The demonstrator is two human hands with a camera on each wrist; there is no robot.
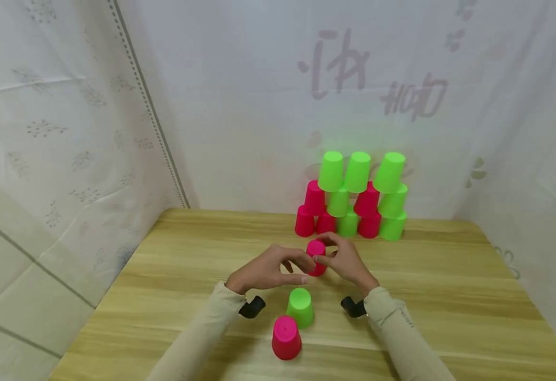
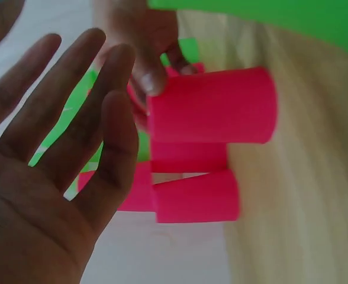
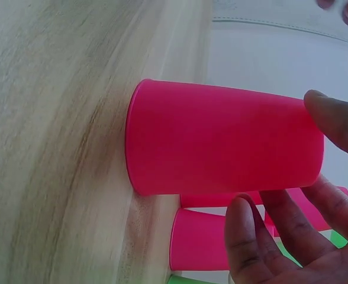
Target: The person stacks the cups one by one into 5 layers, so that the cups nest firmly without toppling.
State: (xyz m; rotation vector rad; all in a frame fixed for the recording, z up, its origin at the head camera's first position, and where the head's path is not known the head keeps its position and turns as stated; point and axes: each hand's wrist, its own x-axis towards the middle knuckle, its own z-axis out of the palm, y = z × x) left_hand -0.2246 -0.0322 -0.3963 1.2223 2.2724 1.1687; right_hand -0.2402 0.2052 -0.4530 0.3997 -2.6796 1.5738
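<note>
A pink plastic cup [image 1: 316, 247] stands upside down on the table in front of the cup wall. My right hand [image 1: 347, 260] holds it near its closed top, thumb on the near side and fingers behind; the right wrist view shows the cup [image 3: 221, 139] with its rim on the wood. Just left of this cup is my left hand [image 1: 272, 267], its fingers extended; the left wrist view shows that palm [image 2: 38, 213] holding nothing. Nearer to me, a green cup [image 1: 300, 307] and another pink cup [image 1: 286, 337] stand inverted, one close behind the other.
At the table's back edge rises a three-level wall of inverted cups, with green cups [image 1: 357, 172] along its top level and mixed pink and green below. Patterned white cloth [image 1: 239, 106] hangs behind and at both sides of the wooden table [image 1: 187, 254].
</note>
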